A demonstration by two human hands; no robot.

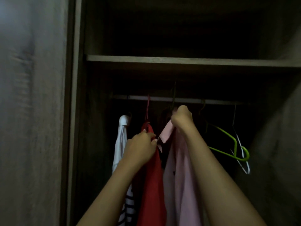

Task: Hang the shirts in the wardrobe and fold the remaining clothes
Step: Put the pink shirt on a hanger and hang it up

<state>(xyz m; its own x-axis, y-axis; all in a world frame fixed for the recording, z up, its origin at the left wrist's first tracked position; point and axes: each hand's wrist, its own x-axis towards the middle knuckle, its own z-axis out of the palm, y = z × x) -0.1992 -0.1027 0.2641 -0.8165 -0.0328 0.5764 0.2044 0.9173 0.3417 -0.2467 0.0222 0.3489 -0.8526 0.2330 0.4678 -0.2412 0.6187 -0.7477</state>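
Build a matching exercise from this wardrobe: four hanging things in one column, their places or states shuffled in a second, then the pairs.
Things
1. white shirt
2. red shirt
3. pink collared shirt
4. green plastic hanger

Places or states
A. hangs empty
B. gripped near the collar by the right hand
C. farthest left of the shirts
D. between the white and pink shirts

Pairs: 1-C, 2-D, 3-B, 4-A

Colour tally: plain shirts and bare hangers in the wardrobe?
White shirt: 1
Red shirt: 1
Pink shirt: 1
Green hanger: 1
White hanger: 1
Total: 5
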